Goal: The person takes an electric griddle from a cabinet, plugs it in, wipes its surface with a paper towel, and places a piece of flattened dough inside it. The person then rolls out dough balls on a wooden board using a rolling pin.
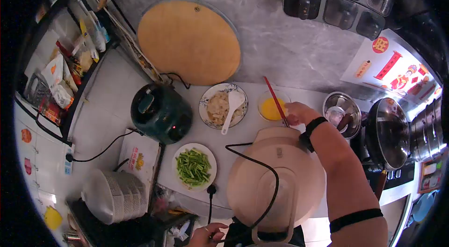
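My left hand (206, 235), at the bottom edge, is closed around a black power cord (276, 186) that loops over a large beige appliance (252, 172) with a handle. The cord's plug (211, 189) dangles near the counter's front edge. Beyond the appliance, my right hand (299, 113) has its fingers closed at the right rim of a glass bowl of beaten egg (271, 109). Red chopsticks (275, 95) lean across that bowl, their near end beside my fingers. Left of it, a patterned plate (205, 115) bears pale sliced food and a white rice paddle (234, 104).
Chopped green vegetables lie on a white plate (214, 165). A dark green cooker (161, 114) with a lit red light stands behind it. Steel bowls (355, 102) and a wok (388, 130) are at right. A round wooden board (187, 41) leans on the wall.
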{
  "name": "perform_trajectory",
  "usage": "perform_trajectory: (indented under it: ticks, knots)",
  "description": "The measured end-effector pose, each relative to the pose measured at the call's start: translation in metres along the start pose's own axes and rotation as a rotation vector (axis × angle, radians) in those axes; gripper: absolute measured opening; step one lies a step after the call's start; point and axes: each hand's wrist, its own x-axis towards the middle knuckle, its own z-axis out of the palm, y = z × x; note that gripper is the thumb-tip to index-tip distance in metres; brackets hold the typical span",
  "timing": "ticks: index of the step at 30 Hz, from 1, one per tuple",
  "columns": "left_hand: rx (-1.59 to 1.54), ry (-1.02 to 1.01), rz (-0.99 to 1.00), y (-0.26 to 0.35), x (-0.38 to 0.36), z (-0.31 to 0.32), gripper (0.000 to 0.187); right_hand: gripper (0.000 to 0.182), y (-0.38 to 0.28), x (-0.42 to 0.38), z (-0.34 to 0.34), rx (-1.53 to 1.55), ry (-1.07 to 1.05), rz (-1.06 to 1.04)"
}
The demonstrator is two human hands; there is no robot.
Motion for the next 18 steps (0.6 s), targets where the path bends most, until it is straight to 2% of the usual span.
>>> perform_trajectory:
  ticks: [1,2,4,6,7,9,11,13,15,16,17,18]
  knots:
    - [0.092,0.017,-0.036,0.007,0.0,0.003,0.043,0.037,0.01,0.014,-0.009,0.088,-0.024,0.007]
    - [0.091,0.021,-0.037,-0.005,0.004,-0.002,0.043,0.031,0.022,0.031,-0.02,-0.245,0.016,-0.212]
    - [0.446,0.013,0.424,-0.04,0.014,-0.016,0.053,0.03,0.016,0.027,-0.018,-0.578,0.05,-0.431]
    - [0.377,0.018,0.344,-0.03,0.01,-0.009,0.057,0.026,-0.025,-0.019,-0.002,-0.519,0.162,-0.065]
    - [0.311,0.017,0.27,-0.024,0.009,-0.006,0.061,0.025,-0.024,-0.01,-0.006,-0.563,0.183,-0.042]
    - [0.281,0.021,0.22,-0.021,0.008,-0.004,0.064,0.023,0.001,0.035,-0.029,-0.727,0.152,-0.185]
    - [0.251,0.028,0.174,-0.019,0.006,-0.002,0.067,0.021,0.029,0.081,-0.061,-1.088,0.104,-0.585]
    - [0.228,0.073,0.117,-0.018,0.004,0.0,0.068,0.021,0.014,0.058,-0.063,-1.099,0.156,-0.746]
    - [0.332,0.099,0.118,-0.009,0.002,0.003,0.068,0.02,-0.006,0.054,-0.062,-0.582,0.237,-0.035]
    - [0.437,0.118,0.12,-0.006,0.002,0.004,0.069,0.02,0.0,0.073,-0.075,-0.582,0.232,-0.036]
    - [0.438,0.122,0.118,-0.007,0.002,0.004,0.069,0.017,0.017,0.106,-0.1,-0.901,0.157,-0.262]
    - [0.443,0.118,0.135,-0.008,0.002,0.003,0.068,0.017,0.016,0.106,-0.104,-1.059,0.105,-0.372]
